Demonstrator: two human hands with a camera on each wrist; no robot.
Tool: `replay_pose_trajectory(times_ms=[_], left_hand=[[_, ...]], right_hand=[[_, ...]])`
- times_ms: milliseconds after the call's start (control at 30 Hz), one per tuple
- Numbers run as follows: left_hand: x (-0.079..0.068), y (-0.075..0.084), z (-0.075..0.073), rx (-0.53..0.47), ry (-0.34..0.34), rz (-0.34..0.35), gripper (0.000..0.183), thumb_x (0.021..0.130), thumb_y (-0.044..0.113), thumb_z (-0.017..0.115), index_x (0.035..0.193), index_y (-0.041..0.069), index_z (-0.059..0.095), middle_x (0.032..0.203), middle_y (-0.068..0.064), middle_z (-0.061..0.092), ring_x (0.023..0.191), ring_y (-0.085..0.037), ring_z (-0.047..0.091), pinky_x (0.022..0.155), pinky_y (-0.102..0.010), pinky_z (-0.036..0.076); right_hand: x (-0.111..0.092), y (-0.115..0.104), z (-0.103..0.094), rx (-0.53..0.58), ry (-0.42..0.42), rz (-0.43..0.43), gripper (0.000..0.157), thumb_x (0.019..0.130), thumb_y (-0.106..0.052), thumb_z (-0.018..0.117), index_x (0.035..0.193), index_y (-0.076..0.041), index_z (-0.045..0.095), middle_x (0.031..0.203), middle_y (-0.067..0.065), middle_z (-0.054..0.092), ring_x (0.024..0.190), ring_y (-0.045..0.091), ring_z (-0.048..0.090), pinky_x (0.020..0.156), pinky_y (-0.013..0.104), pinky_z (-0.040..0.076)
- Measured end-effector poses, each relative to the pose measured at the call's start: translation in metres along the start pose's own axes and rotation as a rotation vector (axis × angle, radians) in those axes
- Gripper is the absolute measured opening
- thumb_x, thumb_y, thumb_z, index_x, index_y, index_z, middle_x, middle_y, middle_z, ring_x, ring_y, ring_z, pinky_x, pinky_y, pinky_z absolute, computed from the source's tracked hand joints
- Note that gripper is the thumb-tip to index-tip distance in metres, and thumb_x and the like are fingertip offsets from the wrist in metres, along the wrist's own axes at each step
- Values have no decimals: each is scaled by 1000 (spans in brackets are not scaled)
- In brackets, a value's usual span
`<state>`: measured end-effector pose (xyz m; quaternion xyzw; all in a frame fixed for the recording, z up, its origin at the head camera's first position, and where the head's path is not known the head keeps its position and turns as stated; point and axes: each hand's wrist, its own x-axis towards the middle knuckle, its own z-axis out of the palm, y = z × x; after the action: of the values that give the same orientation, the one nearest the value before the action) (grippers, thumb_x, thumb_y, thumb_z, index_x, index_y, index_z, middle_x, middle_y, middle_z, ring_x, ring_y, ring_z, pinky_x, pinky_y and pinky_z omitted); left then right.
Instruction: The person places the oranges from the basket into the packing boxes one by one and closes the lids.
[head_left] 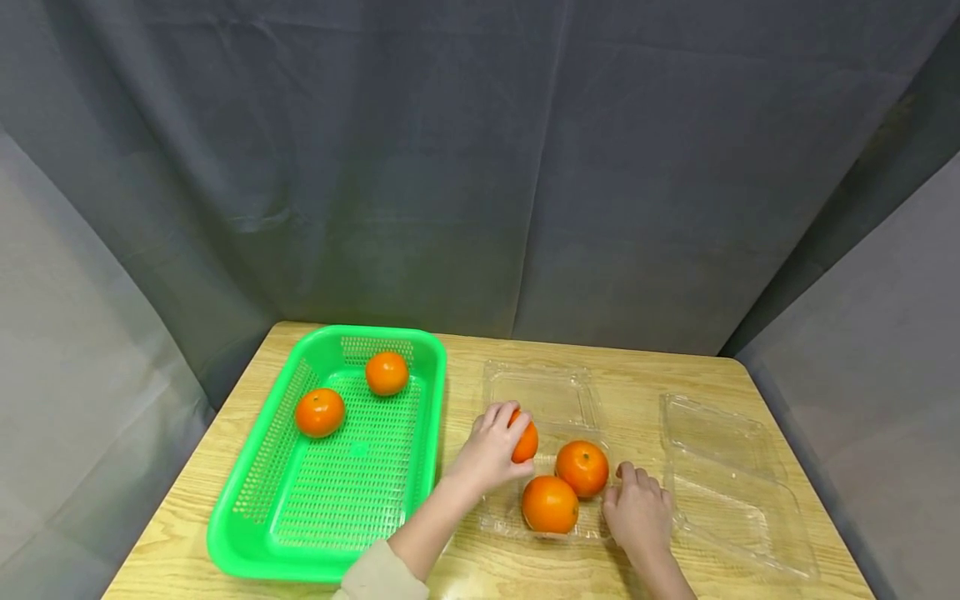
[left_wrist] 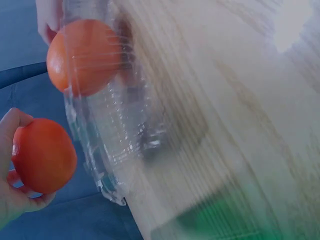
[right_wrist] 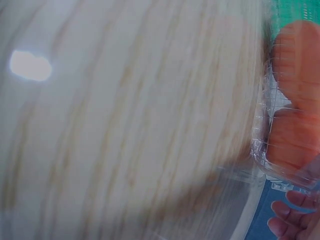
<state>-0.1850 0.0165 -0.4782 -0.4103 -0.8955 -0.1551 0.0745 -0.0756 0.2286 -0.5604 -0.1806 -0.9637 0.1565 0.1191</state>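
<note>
My left hand (head_left: 497,446) grips an orange (head_left: 526,442) over the left side of a clear plastic container (head_left: 501,518) in the middle of the table. The left wrist view shows that orange (left_wrist: 44,155) held in my fingers beside the container (left_wrist: 115,150). Two more oranges (head_left: 582,467) (head_left: 550,503) lie in the container. My right hand (head_left: 637,504) sits at its right rim with fingers curled onto the edge. In the right wrist view its fingertips (right_wrist: 289,220) show below the blurred oranges (right_wrist: 294,140).
A green perforated basket (head_left: 258,546) stands at the left with two oranges (head_left: 319,412) (head_left: 387,372) in it. A second clear container (head_left: 738,492) lies open at the right. The wooden table (head_left: 645,375) is ringed by grey curtains.
</note>
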Motion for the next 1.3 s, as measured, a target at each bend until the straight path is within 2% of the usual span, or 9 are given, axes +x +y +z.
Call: replay_pose_trajectory(times_ms=[167, 533, 1067, 1300], left_hand=[[2, 4, 8, 4, -73, -2, 61, 71, 37, 71, 123, 14, 48, 128, -11, 44, 119, -28, 40, 96, -45, 39], [4, 3, 24, 13, -155, 19, 65, 71, 37, 72, 126, 13, 47, 128, -9, 44, 119, -27, 41, 97, -46, 38], [2, -1, 38, 26, -232, 23, 66, 70, 37, 76, 126, 15, 50, 128, -6, 45, 120, -26, 40, 96, -46, 39], [1, -4, 42, 59, -251, 50, 63, 70, 35, 75, 125, 16, 50, 128, -5, 45, 119, -25, 41, 95, -47, 40]], right_hand=[[1, 0, -1, 1, -11, 9, 28, 82, -14, 49, 104, 1, 55, 98, 19, 59, 91, 38, 53, 74, 49, 35], [1, 1, 1, 3, 15, 3, 26, 81, -14, 49, 102, 0, 55, 95, 17, 59, 88, 37, 53, 72, 48, 34], [2, 2, 2, 2, -25, 18, 27, 82, -15, 48, 104, -1, 54, 96, 17, 59, 90, 36, 53, 73, 48, 34], [1, 1, 1, -1, -8, 15, 26, 82, -15, 47, 103, -1, 54, 95, 17, 59, 89, 36, 53, 73, 48, 34]])
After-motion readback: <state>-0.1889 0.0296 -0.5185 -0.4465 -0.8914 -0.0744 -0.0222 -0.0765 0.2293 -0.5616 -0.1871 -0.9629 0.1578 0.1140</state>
